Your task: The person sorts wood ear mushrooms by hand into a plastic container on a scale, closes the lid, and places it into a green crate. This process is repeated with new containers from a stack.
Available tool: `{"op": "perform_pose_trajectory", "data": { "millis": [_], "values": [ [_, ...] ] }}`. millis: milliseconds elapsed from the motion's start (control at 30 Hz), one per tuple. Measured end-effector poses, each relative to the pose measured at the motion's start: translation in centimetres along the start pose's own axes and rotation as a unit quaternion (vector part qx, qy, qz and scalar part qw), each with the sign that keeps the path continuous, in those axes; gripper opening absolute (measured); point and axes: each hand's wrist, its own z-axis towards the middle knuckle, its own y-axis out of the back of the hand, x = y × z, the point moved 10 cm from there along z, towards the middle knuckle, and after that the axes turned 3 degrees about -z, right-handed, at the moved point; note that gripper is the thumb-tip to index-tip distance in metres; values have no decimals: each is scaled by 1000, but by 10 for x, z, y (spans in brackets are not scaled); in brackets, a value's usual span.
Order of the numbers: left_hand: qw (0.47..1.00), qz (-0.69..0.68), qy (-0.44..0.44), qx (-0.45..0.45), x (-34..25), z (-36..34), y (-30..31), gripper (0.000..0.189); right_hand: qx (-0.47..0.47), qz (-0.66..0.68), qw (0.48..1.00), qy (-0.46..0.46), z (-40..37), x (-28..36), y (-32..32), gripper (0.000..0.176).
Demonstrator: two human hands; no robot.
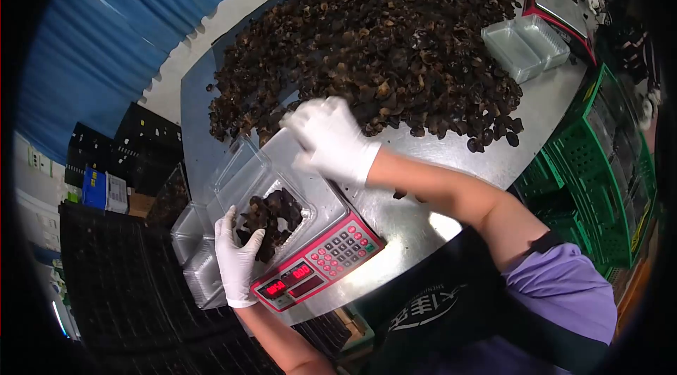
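Curtains in blue pleated fabric (106, 37) hanging at far left, then black perforated crates (144, 139) and a small blue box (93, 188) nearer. Next, stacks of clear plastic trays (203, 273) at the left edge of a shiny grey metal table (486, 163).

Then the left hand, white-gloved (236, 262), thumb spread away from the fingers at the left edge of a clear plastic tray (307, 213), thumb tip by the dark brown curled pieces (261, 216) inside. Can't tell about an actual pinch on the rim. Clear plastic lid (243, 158) open on the tray's far-left side.

Tray sitting on a red-framed digital scale with a silver platform (321, 269), red digits lit, keypad toward near right.

Right hand, also white-gloved (331, 139), up over the far side of the platform, near the big heap of dark brown curled pieces (367, 58). Super blurry, so can't tell about the grip, spread or pressed together.

Farther right, more clear plastic containers (525, 47) just beside a second red-and-silver scale (562, 10). Nearer, at far right, green plastic crates (599, 170).
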Motion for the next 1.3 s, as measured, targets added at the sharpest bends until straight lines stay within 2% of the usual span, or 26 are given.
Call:
{"op": "perform_pose_trajectory", "data": {
  "millis": [33,67,100,133,200,267,333,400,433,500,567,633,700,800,933,1000,1067,1100,1133,1200,1233,1267,1300],
  "values": [
    [1000,-1,3,2,-3,-4,-1,58,-7,-51,997,-49,1,-41,3,74],
    [996,54,-26,-65,-17,-10,10,56,-14,-103,990,-99,-4,-85,2,68],
    [984,107,-55,-130,-33,-18,17,54,-23,-175,980,-97,-15,-120,-8,61],
    [979,86,-68,-174,-45,-27,20,48,-28,-245,964,-96,-33,-146,-15,55],
    [978,-22,-69,-196,-82,-44,1,44,13,-234,972,-22,-71,-151,-22,45],
    [988,-73,-123,-65,-130,-50,-58,44,11,-177,984,7,-105,-132,-17,32],
    [979,-111,-149,79,-148,-59,-140,42,32,-156,987,16,-136,-117,-14,30],
    [976,-123,-106,148,-147,-64,-198,43,81,-33,996,5,-164,-111,-7,30],
    [975,-122,-104,151,-141,-66,-218,43,58,13,998,-5,-177,-114,2,32],
    [979,-110,-61,158,-122,-64,-250,44,56,21,998,-32,-198,-123,15,33],
    [980,-113,-63,152,-124,-59,-256,40,65,32,994,-85,-211,-142,27,32],
    [980,-113,-63,149,-126,-55,-262,37,24,38,992,-119,-222,-156,38,27],
    [988,-21,-117,101,-134,-51,-259,26,-3,31,988,-154,-228,-169,39,21],
    [987,46,-122,95,-130,-50,-268,18,-28,60,989,-135,-218,-163,38,20],
    [990,44,-98,91,-128,-51,-267,16,-60,26,995,-70,-189,-145,25,20],
    [990,-75,-101,68,-137,-49,-258,17,-45,-2,997,-55,-178,-143,9,17],
    [987,-96,-107,77,-148,-50,-263,20,42,-40,998,2,-171,-138,-22,17],
    [983,-120,-113,85,-154,-51,-267,23,93,-43,995,-4,-166,-142,-30,20],
    [983,-119,-115,84,-158,-51,-271,23,91,-43,995,-4,-166,-143,-29,20],
    [986,-95,-100,94,-160,-53,-284,31,4,22,999,-42,-166,-150,-5,19],
    [986,-57,-135,74,-170,-52,-280,36,5,44,996,-76,-168,-157,3,15],
    [986,-59,-134,73,-171,-52,-283,36,7,42,996,-76,-169,-154,13,15],
    [987,-4,-143,73,-171,-53,-289,33,-37,126,981,-142,-178,-164,28,13]
  ]
}}
